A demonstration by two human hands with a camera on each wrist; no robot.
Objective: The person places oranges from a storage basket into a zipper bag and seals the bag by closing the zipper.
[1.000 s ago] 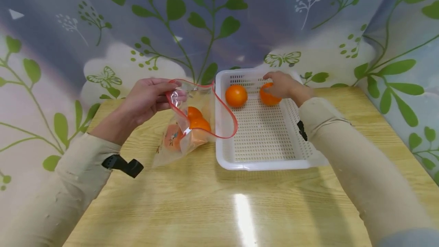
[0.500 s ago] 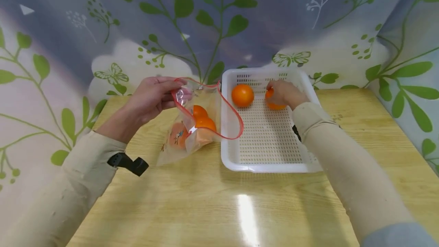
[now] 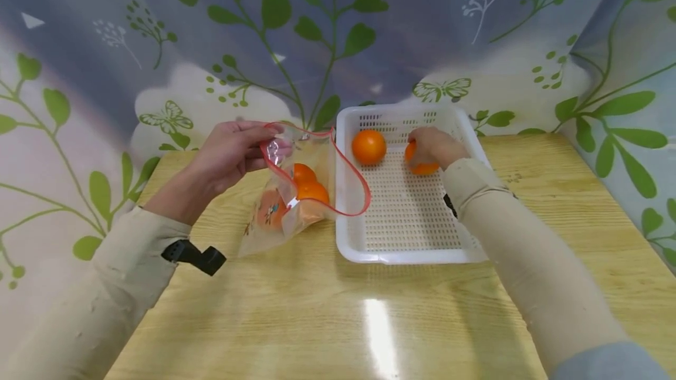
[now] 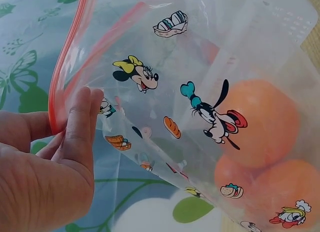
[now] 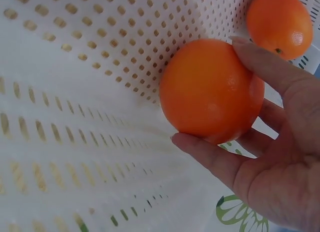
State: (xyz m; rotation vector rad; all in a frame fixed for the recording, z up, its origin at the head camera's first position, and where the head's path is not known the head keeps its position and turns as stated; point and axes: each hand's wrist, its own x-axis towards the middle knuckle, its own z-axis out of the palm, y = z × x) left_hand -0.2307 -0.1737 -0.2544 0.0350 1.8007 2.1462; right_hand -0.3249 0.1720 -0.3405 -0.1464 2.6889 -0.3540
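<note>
1. Since a second ago, little has shifted: the right hand [image 3: 434,146] was already on the round orange fruit [image 3: 422,164] at the far end of the white perforated plastic basket [image 3: 412,251], and it has drawn that fruit slightly nearer the person, while the left hand [image 3: 229,154] has stayed up holding the clear zip-top plastic bag with the red seal strip [image 3: 296,192].

2. Head view: the left hand pinches the red rim of the bag on its left side, so the mouth gapes wide toward the basket. Two oranges inside the bag [image 3: 308,186] lie one against the other, low in the bag, which rests on the pale wooden worktop [image 3: 327,321] just beside the basket's left wall. The right hand curls over the fruit in the basket's far right part; a second loose orange [image 3: 368,146] sits to its left, apart from it. A leaf-printed curtain [image 3: 338,34] hangs behind.

3. Left wrist view: the thumb and fingers [image 4: 80,127] of the left hand [image 4: 45,177] press together on the red strip of the bag [image 4: 200,66], whose film carries cartoon prints. The oranges in the bag [image 4: 260,142] show through the film at lower right.

4. Right wrist view: the right hand [image 5: 270,162] grips the orange fruit [image 5: 210,89] between thumb below and fingers above, over the basket's perforated floor [image 5: 75,91]. The other orange [image 5: 279,22] lies beyond, near the basket's wall.
</note>
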